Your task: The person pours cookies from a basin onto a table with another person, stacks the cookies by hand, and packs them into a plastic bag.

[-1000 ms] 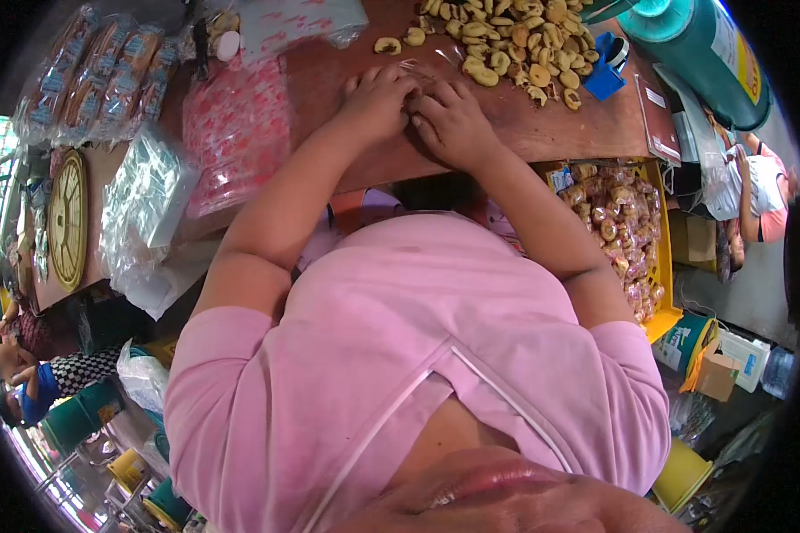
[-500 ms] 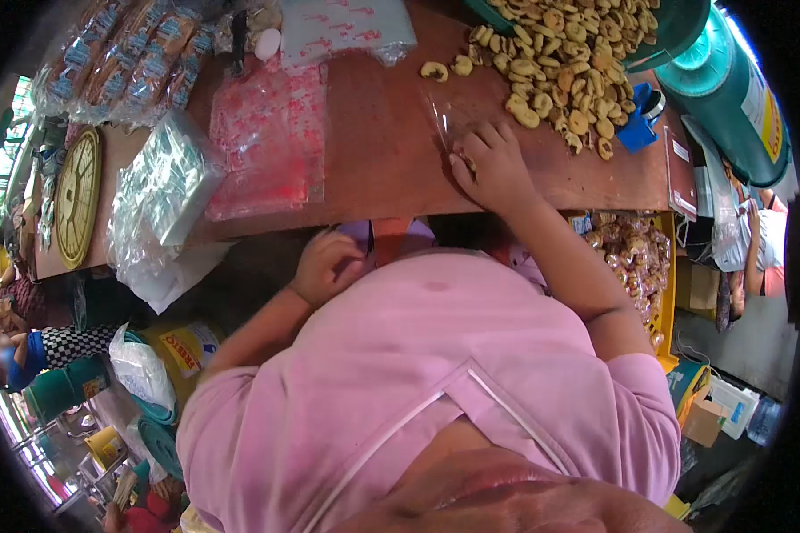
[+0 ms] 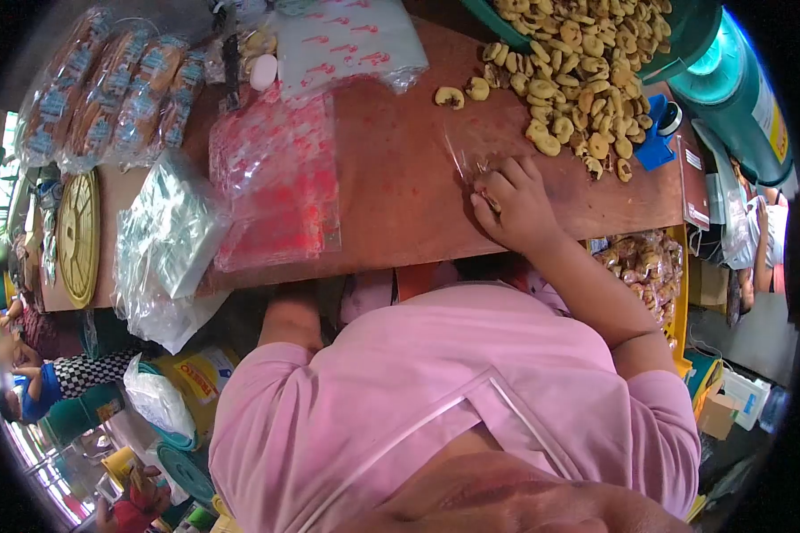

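My right hand (image 3: 514,204) rests on the reddish-brown table (image 3: 391,169) with its fingers curled over the end of a clear plastic bag (image 3: 459,158). What else might be between those fingers is hidden. Beyond it lies a heap of small pale-yellow curled cookies with brown filling (image 3: 587,84), two of them a little apart at the heap's left. The left forearm (image 3: 292,320) reaches below the table's front edge, so my left hand is out of sight. Flat red-printed plastic bags (image 3: 280,191) lie on the table's left half.
A stack of clear bags (image 3: 176,235) hangs partly over the front edge. Packs of wrapped brown goods (image 3: 107,98) stand far left, beside printed plastic sheeting (image 3: 342,44). A blue tape dispenser (image 3: 658,133) and green drum (image 3: 729,98) are right. Wrapped cookies (image 3: 644,271) fill a yellow crate below.
My left hand has gone from in front of my belly to below the table edge. The right hand still holds the clear bag at about the same spot; the view has shifted slightly.
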`<state>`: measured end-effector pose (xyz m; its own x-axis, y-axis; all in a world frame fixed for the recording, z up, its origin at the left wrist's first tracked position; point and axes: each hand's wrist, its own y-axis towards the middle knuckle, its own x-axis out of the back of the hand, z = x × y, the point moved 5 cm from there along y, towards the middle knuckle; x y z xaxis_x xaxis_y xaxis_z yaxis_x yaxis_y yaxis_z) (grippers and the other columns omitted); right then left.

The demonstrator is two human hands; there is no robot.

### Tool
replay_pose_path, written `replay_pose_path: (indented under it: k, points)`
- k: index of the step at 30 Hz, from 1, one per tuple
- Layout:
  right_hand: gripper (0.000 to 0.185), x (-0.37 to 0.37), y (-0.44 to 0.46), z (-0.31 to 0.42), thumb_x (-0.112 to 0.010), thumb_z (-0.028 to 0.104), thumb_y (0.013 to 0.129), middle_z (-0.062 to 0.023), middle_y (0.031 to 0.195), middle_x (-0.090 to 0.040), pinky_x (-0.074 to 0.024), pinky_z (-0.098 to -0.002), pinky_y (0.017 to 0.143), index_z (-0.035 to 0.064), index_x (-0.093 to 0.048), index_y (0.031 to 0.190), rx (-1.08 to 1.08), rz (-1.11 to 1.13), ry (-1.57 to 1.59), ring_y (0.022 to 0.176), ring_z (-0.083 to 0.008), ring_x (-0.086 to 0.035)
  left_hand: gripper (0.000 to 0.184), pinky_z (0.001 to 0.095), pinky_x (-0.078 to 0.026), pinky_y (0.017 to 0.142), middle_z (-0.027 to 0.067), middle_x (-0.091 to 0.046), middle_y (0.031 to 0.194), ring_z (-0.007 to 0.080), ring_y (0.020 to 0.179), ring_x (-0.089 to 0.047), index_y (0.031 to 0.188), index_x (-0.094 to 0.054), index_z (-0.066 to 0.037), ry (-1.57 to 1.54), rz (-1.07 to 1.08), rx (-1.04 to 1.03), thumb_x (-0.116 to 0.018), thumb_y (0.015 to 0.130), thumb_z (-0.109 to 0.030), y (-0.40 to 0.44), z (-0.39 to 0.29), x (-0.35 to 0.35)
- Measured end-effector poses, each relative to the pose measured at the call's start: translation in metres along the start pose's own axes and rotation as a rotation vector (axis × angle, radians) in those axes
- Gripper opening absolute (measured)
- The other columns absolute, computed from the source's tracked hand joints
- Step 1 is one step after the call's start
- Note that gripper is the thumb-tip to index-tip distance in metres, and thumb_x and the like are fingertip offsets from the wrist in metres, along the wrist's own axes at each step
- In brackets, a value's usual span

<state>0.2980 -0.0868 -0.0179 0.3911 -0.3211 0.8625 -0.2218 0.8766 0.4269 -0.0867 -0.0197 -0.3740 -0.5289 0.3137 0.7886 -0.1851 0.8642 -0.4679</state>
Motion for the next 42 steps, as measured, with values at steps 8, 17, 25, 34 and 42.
replay_pose_path:
  k: [8,17,25,34,42]
  points:
    - [0.019,-0.002,0.002,-0.002,-0.071,0.014,0.079,-0.0141,0.100,-0.059,-0.0440,-0.0454,0.090,0.0071,-0.062,0.094,-0.038,0.084,-0.020,0.097,-0.0359,-0.054,0.046,0.0428,-0.045,0.095,0.0151,-0.058,0.127,0.0313,0.115,-0.057,0.127,-0.055,-0.004,0.036,0.041,0.019,-0.048,0.101,-0.040,0.029,-0.011,-0.013]
    - [0.018,-0.002,0.000,0.001,-0.070,0.014,0.080,-0.0148,0.099,-0.060,-0.0440,-0.0459,0.090,0.0055,-0.062,0.093,0.030,0.008,-0.016,0.098,-0.0365,-0.054,0.052,0.0424,-0.044,0.100,0.0156,-0.055,0.135,0.0307,0.123,-0.054,0.133,-0.053,-0.002,-0.025,0.087,-0.035,-0.045,0.102,-0.043,0.012,-0.007,-0.004]
    - [0.014,0.001,0.001,0.005,-0.067,0.016,0.083,-0.0162,0.100,-0.062,-0.0428,-0.0496,0.091,0.0054,-0.065,0.092,0.027,0.023,-0.040,0.098,-0.0391,-0.055,0.058,0.0421,-0.042,0.104,0.0161,-0.052,0.141,0.0302,0.129,-0.051,0.138,-0.050,-0.001,-0.341,0.260,-0.337,-0.042,0.102,-0.046,-0.076,-0.013,0.065]
    - [0.016,-0.002,-0.004,0.009,-0.067,0.017,0.086,-0.0182,0.099,-0.061,-0.0425,-0.0506,0.089,0.0035,-0.062,0.092,0.102,-0.099,-0.094,0.095,-0.0407,-0.055,0.083,0.0483,-0.029,0.118,0.0263,-0.027,0.158,0.0389,0.145,-0.031,0.151,-0.028,0.005,-1.417,1.204,-0.284,-0.041,0.099,-0.058,-0.239,-0.097,0.198]
    - [0.019,0.008,-0.008,0.013,-0.066,0.022,0.086,-0.0189,0.102,-0.060,-0.0437,-0.0504,0.091,0.0048,-0.063,0.094,0.125,-0.101,-0.080,0.100,-0.0417,-0.055,0.090,0.0488,-0.027,0.118,0.0228,-0.023,0.160,0.0364,0.147,-0.027,0.156,-0.021,-0.005,-1.647,1.240,-0.656,-0.042,0.095,-0.067,-0.282,-0.196,0.215]
